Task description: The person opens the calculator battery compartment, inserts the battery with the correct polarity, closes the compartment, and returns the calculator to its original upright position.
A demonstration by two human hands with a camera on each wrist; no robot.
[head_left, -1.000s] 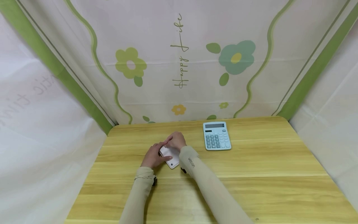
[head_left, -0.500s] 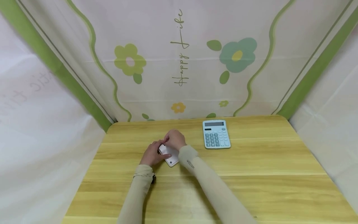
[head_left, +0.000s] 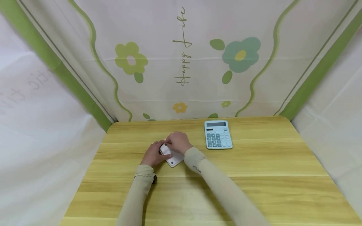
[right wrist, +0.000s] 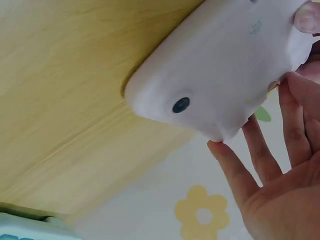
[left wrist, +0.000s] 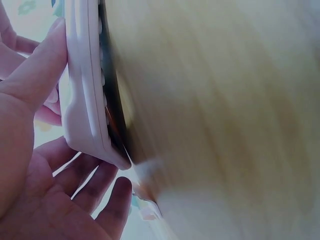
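Note:
A pale pinkish-white calculator [head_left: 176, 157] lies face down, tilted, in the middle of the table; small round key edges show along its underside in the left wrist view. Dark round feet sit on its back [right wrist: 220, 70]. My left hand [head_left: 153, 154] grips its left far side, thumb across the back and fingers round the edge [left wrist: 80, 80]. My right hand [head_left: 178, 142] pinches at the far edge, beside a small dark notch. Its other fingers [right wrist: 235, 170] spread out, one fingertip touching the corner. Whatever lies between the pinching fingertips is hidden.
A light blue calculator [head_left: 218, 135] lies face up to the right, near the table's back edge. The wooden table [head_left: 271, 175] meets a flowered cloth [head_left: 181, 72] behind it, with cloth at both sides too.
My right wrist and forearm have shifted a little to the right, showing more of the calculator's back and the dark notch. The left hand keeps its grip.

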